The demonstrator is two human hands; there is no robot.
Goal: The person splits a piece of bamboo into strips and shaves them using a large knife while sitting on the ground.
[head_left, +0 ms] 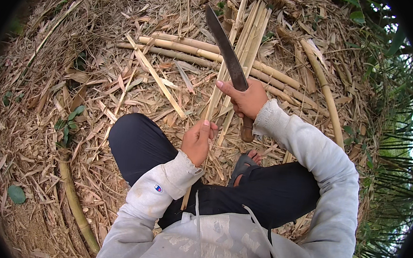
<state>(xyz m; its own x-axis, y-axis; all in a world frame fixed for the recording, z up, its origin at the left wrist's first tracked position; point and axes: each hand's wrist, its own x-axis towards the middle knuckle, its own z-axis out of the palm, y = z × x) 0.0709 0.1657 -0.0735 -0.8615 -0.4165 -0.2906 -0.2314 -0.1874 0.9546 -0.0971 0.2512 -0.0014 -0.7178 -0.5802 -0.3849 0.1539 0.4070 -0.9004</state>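
Observation:
My right hand (249,99) is closed round the wooden handle of a machete (227,49), whose dark, broad blade points up and to the left. The handle's butt shows below my fist. To the left and nearer to me, my left hand (197,142) grips a long, pale bamboo strip (215,97). This strip runs away from me past the blade and its near end comes out below my left wrist, over my lap. Whether the blade touches the strip I cannot tell. Beyond the machete lies a bundle of split bamboo strips (255,34).
Several bamboo poles (188,47) lie crosswise under the strips. One curved pole (325,87) rests at the right, another (77,206) at the lower left. A loose split piece (157,77) lies left of the bundle. Dry leaves and shavings cover the ground; green plants (398,128) stand at right.

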